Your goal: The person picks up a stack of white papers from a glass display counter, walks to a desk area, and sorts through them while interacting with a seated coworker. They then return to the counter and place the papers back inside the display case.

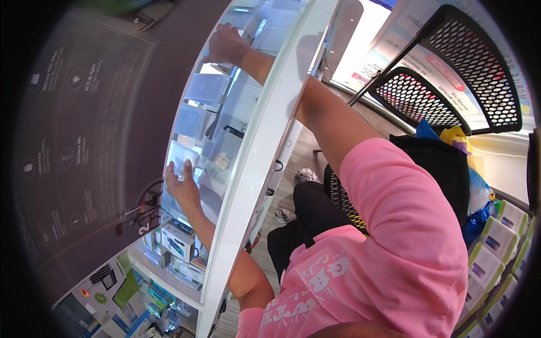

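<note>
Both my arms reach leftward over the white frame (256, 143) of a glass-sided case. My left hand (185, 183) has its fingers spread, touching or just above a clear plastic bin (183, 153); nothing shows in its grasp. My right hand (226, 46) is farther up, over other frosted bins (204, 87), with bent fingers and the thumb held apart. No object shows in it, though its palm is hidden. Between the hands lie a small black item (234, 132) and a pale square piece (221, 161) inside the case.
A dark printed panel (84, 141) borders the case on the left. Boxed gadgets (179, 242) sit on a lower shelf. Black mesh chairs (417, 93) stand at the upper right, with bags (479, 191) beside them. Green-and-white boxes (499, 236) are stacked at the right.
</note>
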A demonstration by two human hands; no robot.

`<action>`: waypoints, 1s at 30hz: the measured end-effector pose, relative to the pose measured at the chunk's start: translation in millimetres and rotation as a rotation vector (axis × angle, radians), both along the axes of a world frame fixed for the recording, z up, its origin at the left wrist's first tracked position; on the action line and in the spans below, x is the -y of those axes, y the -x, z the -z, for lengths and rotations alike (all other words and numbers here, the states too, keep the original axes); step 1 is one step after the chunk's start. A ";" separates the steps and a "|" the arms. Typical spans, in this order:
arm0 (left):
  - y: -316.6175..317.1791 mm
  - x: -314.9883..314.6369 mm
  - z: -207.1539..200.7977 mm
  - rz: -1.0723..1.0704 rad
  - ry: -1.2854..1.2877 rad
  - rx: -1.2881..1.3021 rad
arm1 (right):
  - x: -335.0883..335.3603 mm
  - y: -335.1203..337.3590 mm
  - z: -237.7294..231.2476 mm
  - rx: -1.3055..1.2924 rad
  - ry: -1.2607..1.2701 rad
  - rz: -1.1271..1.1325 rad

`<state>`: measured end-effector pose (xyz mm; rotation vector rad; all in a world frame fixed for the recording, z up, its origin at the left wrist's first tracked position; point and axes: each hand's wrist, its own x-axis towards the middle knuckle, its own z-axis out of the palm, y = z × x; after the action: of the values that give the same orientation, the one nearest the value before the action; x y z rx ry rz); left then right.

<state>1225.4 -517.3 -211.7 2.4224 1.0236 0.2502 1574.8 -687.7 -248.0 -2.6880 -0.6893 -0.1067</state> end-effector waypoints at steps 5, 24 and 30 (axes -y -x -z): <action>-0.4 -0.2 -3.0 -0.009 0.021 0.010 | -9.4 -6.2 13.8 0.119 -0.068 0.034; 21.0 46.6 -30.2 0.035 0.032 0.062 | -16.5 -0.7 15.2 0.122 -0.029 -0.073; 30.6 66.0 -37.2 0.024 0.092 0.113 | -18.6 -1.7 19.0 0.116 -0.066 -0.053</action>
<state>1194.8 -583.3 -174.5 2.3094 0.9351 0.3205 1576.5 -669.1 -267.1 -2.6141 -0.7770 -0.2683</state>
